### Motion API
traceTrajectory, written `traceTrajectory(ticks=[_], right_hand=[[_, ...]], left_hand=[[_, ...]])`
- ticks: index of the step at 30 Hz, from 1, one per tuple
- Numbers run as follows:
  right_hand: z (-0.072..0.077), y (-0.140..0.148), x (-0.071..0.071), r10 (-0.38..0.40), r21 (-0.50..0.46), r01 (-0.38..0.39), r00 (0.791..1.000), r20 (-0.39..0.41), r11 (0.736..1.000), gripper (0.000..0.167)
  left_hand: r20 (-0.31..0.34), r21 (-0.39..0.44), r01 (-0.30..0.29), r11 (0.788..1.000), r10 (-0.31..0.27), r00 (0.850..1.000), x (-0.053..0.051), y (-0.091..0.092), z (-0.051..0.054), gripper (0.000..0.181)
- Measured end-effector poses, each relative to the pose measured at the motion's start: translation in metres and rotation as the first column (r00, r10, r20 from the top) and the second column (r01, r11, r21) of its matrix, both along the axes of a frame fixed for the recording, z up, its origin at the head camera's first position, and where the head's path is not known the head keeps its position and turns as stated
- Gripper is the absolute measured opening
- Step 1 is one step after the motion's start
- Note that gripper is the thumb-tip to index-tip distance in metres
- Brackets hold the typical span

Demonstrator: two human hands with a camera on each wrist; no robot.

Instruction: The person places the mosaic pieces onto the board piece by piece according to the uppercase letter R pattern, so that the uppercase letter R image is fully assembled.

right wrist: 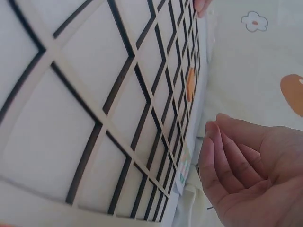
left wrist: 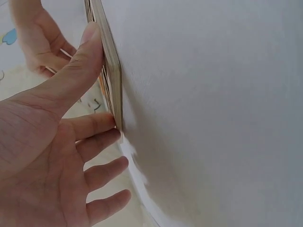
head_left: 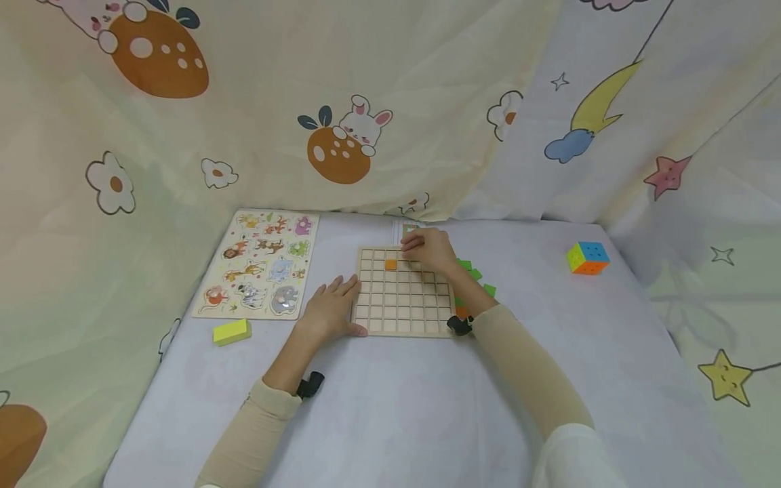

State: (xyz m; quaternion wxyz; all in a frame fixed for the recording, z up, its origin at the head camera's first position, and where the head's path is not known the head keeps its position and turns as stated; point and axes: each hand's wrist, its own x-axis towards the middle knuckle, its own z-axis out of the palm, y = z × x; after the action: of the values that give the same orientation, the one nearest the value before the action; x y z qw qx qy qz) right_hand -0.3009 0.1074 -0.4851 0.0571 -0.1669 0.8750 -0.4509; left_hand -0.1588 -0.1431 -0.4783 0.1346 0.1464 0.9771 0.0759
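Because the right grip hangs by the back edge of the grid board, I read the layout from its fingertips: the orange tile lies just to their left and a little toward the front edge, seated in a cell near the board's back-left corner, and this hand is the nearer of the two. From where I sit, thumb and fingers look drawn together at the tips with hardly any gap; I cannot tell whether something thin is pinched there, since no piece shows clearly between them

Past the board's right edge, loose green tiles lie beside the right forearm, to the right of those fingertips and nearer the front. The left grip is spread wide, fingers straight at the board's left edge and thumb at its front-left corner; I judge that it steadies the board

As for direction, the board lies flat toward the back edge of the surface, nearly parallel with it; it looks close to square, so I get no strong long axis. The orange tile sits squared to its cell, also without a clear long axis, while the green ones lie skewed
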Motion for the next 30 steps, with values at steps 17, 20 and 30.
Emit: traceTrajectory(ticks=[17, 20, 30], right_hand=[[0.024, 0.047, 0.024, -0.018, -0.005, 0.017, 0.997, -0.077, 1.0, 0.023], [0.026, 0.054, 0.028, -0.034, 0.015, 0.035, 0.996, -0.081, 0.999, 0.02], [0.018, 0.081, 0.037, -0.076, 0.113, 0.084, 0.995, -0.072, 0.99, 0.023]], left_hand=[[-0.007, -0.013, 0.001, 1.0, -0.001, 1.0, 0.001, 0.001, 0.002, 0.113], [-0.007, -0.014, 0.002, 1.0, -0.002, 1.0, 0.001, 0.001, 0.004, 0.112], [-0.007, -0.008, 0.008, 1.0, -0.008, 1.0, 0.001, 0.001, 0.004, 0.112]])
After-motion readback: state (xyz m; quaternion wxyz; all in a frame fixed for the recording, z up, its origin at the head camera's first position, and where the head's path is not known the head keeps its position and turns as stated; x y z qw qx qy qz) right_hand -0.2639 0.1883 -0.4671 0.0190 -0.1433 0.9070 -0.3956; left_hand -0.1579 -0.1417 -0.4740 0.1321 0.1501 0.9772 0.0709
